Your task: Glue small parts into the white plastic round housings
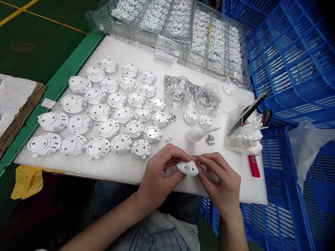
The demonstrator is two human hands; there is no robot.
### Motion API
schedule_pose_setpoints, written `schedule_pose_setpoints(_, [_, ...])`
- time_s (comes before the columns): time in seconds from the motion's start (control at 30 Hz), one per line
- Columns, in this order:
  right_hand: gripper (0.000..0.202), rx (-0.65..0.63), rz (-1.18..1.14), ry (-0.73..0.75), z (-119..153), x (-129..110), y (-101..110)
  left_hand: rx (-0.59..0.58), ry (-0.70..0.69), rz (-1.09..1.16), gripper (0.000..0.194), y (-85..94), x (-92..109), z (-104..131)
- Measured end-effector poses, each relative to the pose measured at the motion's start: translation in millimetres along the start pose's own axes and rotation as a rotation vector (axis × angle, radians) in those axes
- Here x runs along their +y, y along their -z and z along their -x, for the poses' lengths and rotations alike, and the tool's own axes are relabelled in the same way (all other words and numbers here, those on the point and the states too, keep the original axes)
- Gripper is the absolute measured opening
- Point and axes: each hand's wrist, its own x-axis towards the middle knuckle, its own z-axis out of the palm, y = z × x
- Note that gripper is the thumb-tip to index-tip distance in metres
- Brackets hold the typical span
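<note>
Okay, left hand (pixel 162 170) pinches a white disc-shaped piece (pixel 187 169) at the near edge of the desk (pixel 250 190); right hand (pixel 222 181) has fingertips on its right side, can't tell if gripping something smaller. Best, I'd judge: support the rim, press lightly, spare the small projections. Writing: card (pixel 166 48) by the clear trays (pixel 136 35), printed and handwritten Chinese, too small to read surely; garment (pixel 159 226) shows roughly "LUTE PUR", partial; red box (pixel 253 169), white mark illegible.
</note>
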Motion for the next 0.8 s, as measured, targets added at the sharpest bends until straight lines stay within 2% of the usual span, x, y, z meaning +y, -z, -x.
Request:
schedule_pose_setpoints(0.13, [0.018,0.07,-0.375,-0.207,0.3,-1.8,6.8,-0.046,-0.014,-0.082,0.003,0.5,0.3,-0.3])
schedule_pose_setpoints(0.27, [0.016,0.025,-0.597,-0.239,-1.5,-1.9,11.0,-0.071,-0.052,-0.119,0.009,1.1,-2.8,-1.7])
schedule_pose_setpoints(0.37, [0.018,-0.006,-0.643,-0.245,-2.8,-3.0,10.9,-0.09,-0.105,-0.115,0.015,1.9,-6.8,-2.1])
schedule_pose_setpoints(0.5, [0.015,-0.051,-0.634,-0.251,-4.2,-6.3,8.6,-0.09,-0.117,-0.146,0.014,2.7,-9.2,-1.5])
schedule_pose_setpoints(0.63, [0.018,-0.032,-0.64,-0.229,-5.0,-8.0,5.3,-0.098,-0.118,-0.184,0.011,2.9,-7.9,-1.2])
schedule_pose_setpoints(0.8, [0.01,-0.037,-0.598,-0.238,-5.4,-7.0,4.1,-0.104,-0.105,-0.224,0.011,2.9,-6.1,-0.9])
